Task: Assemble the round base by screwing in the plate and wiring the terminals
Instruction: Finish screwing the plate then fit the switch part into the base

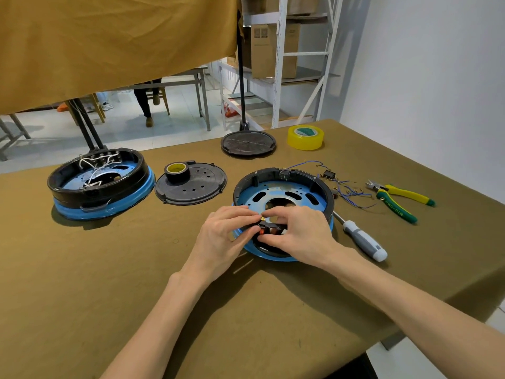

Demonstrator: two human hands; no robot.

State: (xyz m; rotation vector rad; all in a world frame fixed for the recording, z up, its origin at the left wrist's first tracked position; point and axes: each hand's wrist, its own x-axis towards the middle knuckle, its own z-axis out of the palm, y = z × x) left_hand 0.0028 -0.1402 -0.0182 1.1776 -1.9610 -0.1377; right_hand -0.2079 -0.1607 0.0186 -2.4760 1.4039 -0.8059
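Our grip is a two-handed pinch: the left hand (226, 233) and the right hand (295, 233) meet fingertip to fingertip over the near rim of the round base (282, 187), each with curled fingers closed on a small black part with brass terminals (269, 228). An orange patch shows on it just under our fingertips; whether a wire is already on a terminal we cannot tell, since our fingers hide most of it.

Just beyond the grip, inside the base's black wall, lies the blue plate (281, 192) with its slots and central hole. We cannot tell whether its screws are in.

We judge the step in hand to be the wiring stage, seating or preparing the terminal part at the rim. The next move calls for a steady hold by one hand while the other fetches a lead.

To the right of the grip, touching the base's edge, lies the screwdriver (364, 239). Farther right and beyond it are the loose blue wires (347, 191) with a small switch, then the pliers (399, 199). Left of the grip and well apart sits a second base (99, 184), already wired in white, with a black cover (191, 184) carrying a tape roll (177, 172) between the two bases.
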